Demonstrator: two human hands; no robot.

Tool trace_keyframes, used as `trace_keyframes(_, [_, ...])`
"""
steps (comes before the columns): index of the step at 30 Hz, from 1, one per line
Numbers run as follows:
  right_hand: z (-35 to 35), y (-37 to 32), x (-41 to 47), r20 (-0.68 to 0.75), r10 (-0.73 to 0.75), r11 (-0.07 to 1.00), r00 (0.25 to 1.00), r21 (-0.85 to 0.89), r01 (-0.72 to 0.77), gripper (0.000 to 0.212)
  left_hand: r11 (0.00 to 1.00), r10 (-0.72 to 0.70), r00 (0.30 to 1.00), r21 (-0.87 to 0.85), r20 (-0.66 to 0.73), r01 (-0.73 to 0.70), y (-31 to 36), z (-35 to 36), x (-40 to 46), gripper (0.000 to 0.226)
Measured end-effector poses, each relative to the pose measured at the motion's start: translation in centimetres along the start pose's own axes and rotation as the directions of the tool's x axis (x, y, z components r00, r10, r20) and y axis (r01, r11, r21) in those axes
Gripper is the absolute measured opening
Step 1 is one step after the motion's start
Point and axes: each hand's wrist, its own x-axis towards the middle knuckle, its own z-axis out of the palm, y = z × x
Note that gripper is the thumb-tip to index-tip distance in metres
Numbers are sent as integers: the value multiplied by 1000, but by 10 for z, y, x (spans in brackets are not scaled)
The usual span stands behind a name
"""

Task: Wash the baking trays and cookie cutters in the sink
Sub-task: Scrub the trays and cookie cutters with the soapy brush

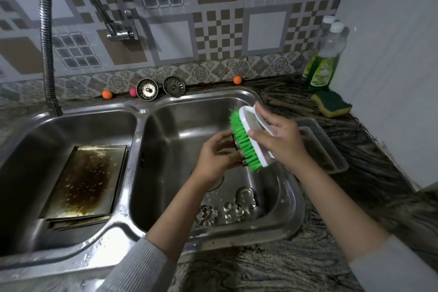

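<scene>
Right hand (282, 137) grip: fingers and thumb curled round the white back of a scrubbing brush (248, 135), green bristles facing left. Left hand (213, 156) grip: fingers pinch a small metal cookie cutter (237, 149), mostly hidden, pressed against the bristles; its shape cannot be made out. Both hands are held above the right sink basin (184, 125), centre of frame. More cookie cutters (225, 208) lie on that basin's floor, lower centre. A stained baking tray (87, 175) lies tilted in the left basin, centre left. Another tray (331, 147) sits on the desk (284, 265), right of the sink. Sponge (331, 103) and detergent bottles (324, 66) upper right.
</scene>
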Motion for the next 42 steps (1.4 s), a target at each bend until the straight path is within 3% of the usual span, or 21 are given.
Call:
trace_keyframes(4, [11, 1, -2, 27, 14, 995, 1000, 100, -16, 62, 991, 88, 996, -100, -31, -90, 4, -15, -2, 50])
trace_keyframes(7, [13, 2, -4, 107, 39, 994, 993, 100, -50, 61, 959, 51, 994, -273, -94, -75, 4, -28, -1, 48])
trace_keyframes(9, [10, -2, 1, 83, 50, 991, 995, 117, -59, 61, 945, 25, 994, -321, -109, -59, 6, -37, 0, 49])
trace_keyframes(13, [20, -10, 22, -33, 66, 986, 997, 154, -60, 60, 967, 63, 998, -249, 5, -60, 13, -29, -2, 50])
trace_keyframes(16, [36, -2, 18, -37, 102, 982, 994, 165, -95, 59, 963, 85, 993, -248, -81, -102, 19, -31, 3, 49])
trace_keyframes(20, [37, 16, -4, 62, 169, 974, 984, 139, -177, 58, 973, 46, 988, -216, -145, -77, 18, -51, 7, 52])
trace_keyframes(26, [27, 3, 23, -77, 200, 956, 977, 234, -178, 58, 996, -32, 999, -81, -1, 32, 7, -40, 3, 54])
trace_keyframes(31, [47, 11, 10, 4, 188, 966, 982, 181, -185, 58, 985, -38, 984, -170, -176, 8, 13, -45, 14, 49])
trace_keyframes(34, [40, 23, -3, 75, 219, 965, 973, 133, -227, 58, 996, -68, 961, -79, -266, 49, 14, -64, 14, 52])
trace_keyframes(38, [40, 27, 3, -34, 285, 935, 958, 231, -270, 56, 992, -105, 956, 40, -273, 121, 10, -67, 11, 61])
trace_keyframes(42, [45, 27, 2, -32, 276, 937, 961, 233, -261, 58, 989, -121, 963, 49, -242, 137, 2, -63, 8, 60])
